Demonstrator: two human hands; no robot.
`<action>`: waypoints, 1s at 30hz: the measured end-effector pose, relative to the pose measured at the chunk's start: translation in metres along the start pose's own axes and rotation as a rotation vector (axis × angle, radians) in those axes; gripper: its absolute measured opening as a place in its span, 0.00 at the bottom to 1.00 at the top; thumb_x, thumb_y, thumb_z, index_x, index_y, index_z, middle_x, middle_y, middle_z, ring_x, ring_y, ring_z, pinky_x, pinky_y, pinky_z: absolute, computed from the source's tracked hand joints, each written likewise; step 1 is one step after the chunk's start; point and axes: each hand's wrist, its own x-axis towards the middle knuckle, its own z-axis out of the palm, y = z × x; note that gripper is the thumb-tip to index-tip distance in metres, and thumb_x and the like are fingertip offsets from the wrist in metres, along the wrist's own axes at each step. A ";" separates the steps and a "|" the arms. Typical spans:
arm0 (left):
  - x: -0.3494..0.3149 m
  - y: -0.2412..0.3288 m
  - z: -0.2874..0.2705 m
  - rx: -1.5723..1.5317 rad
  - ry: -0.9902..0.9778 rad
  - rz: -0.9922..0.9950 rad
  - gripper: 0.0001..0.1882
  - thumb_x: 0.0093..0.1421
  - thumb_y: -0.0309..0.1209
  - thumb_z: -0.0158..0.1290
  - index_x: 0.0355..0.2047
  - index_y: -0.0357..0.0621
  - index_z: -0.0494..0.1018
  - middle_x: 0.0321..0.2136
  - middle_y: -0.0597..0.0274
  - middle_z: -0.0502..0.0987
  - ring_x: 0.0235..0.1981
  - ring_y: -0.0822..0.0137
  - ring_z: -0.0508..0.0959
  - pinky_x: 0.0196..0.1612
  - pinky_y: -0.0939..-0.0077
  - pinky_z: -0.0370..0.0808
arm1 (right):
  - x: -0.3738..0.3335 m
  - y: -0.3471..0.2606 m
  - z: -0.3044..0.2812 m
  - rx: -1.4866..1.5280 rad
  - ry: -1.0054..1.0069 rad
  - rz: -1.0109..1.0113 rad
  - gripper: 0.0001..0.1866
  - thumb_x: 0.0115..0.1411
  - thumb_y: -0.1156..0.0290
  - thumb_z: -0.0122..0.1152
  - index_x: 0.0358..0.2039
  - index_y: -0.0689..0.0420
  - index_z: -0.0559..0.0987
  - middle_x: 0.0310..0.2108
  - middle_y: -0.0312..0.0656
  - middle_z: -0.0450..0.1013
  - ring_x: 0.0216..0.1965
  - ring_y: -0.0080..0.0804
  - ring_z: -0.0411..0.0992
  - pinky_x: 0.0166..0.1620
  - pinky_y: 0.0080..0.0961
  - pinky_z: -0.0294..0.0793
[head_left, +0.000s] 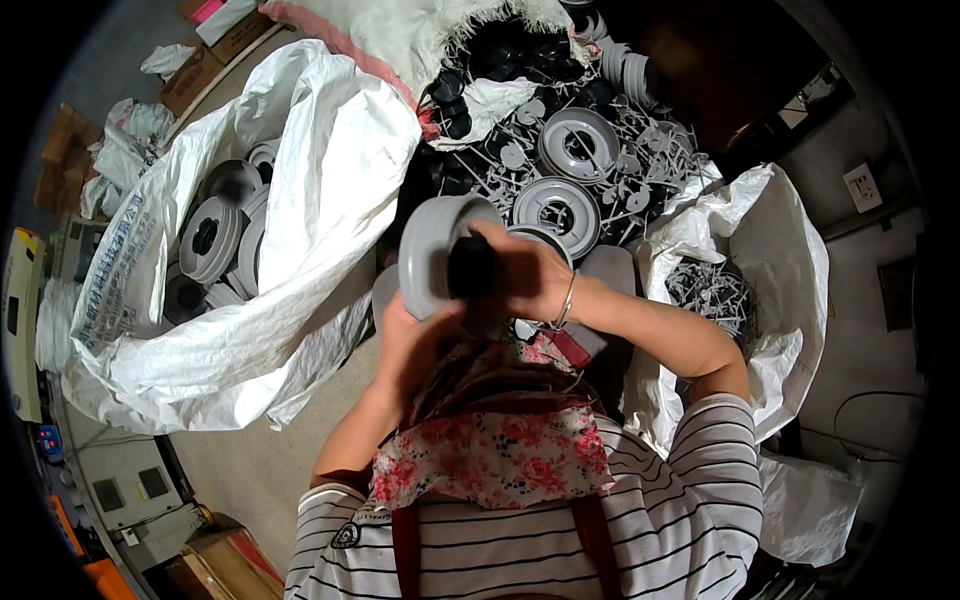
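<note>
In front of my chest I hold a grey round plastic ring part (418, 262), tilted on edge. My left hand (408, 335) is closed round its lower edge. A short black cylindrical piece (471, 267) is in the fingers of my right hand (535, 277), up against the grey part's face; whether it is seated there I cannot tell. My right fingertips are partly hidden and blurred. Just beyond my hands, two grey round parts (557, 212) lie on a heap of thin grey plastic sprues (655, 150), with black round caps (450, 100) heaped to their left.
At the left stands a white woven sack (340, 190) holding several grey round parts (210, 240). A second white sack (785, 225) at the right holds grey sprues (710, 300). Another sack (370, 30) lies at the back. Cardboard boxes (190, 80) stand far left.
</note>
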 end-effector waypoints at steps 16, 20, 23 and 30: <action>0.038 0.078 -0.014 0.918 -0.066 0.480 0.34 0.47 0.27 0.63 0.55 0.37 0.65 0.55 0.51 0.68 0.57 0.57 0.67 0.58 0.64 0.63 | 0.067 0.163 -0.082 -1.372 -0.261 0.291 0.17 0.50 0.69 0.59 0.42 0.58 0.74 0.41 0.41 0.72 0.49 0.37 0.65 0.44 0.34 0.70; 0.070 0.015 -0.003 1.192 -0.471 0.567 0.32 0.44 0.24 0.60 0.53 0.38 0.67 0.53 0.48 0.69 0.60 0.50 0.62 0.62 0.59 0.59 | 0.091 0.096 -0.114 -1.291 -0.103 0.189 0.20 0.41 0.68 0.65 0.37 0.58 0.74 0.38 0.44 0.73 0.45 0.39 0.68 0.41 0.31 0.74; 0.098 0.005 0.014 1.323 -0.460 0.939 0.34 0.44 0.23 0.58 0.54 0.38 0.65 0.53 0.50 0.69 0.60 0.52 0.61 0.64 0.55 0.53 | 0.111 0.056 -0.117 -1.050 -0.211 0.157 0.21 0.39 0.62 0.67 0.33 0.61 0.75 0.34 0.48 0.75 0.43 0.45 0.70 0.44 0.35 0.73; 0.129 -0.009 -0.007 1.062 -0.406 0.407 0.29 0.48 0.30 0.58 0.52 0.38 0.66 0.45 0.49 0.73 0.50 0.51 0.71 0.54 0.55 0.64 | 0.184 0.135 -0.098 -0.187 0.003 0.467 0.30 0.46 0.46 0.67 0.30 0.64 0.74 0.24 0.46 0.73 0.28 0.38 0.72 0.36 0.29 0.72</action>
